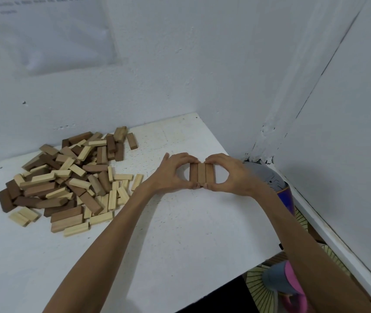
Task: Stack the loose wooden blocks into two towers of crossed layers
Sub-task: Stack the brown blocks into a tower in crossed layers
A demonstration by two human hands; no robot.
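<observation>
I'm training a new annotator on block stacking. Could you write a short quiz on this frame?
1. True or false: the pile lies to the right of the row.
2. How many blocks make up the row? A) two B) three C) five
3. Fill in: the left hand and the right hand both ____ the row at its ends.

Key: 1 false; 2 B; 3 pinch.
</observation>
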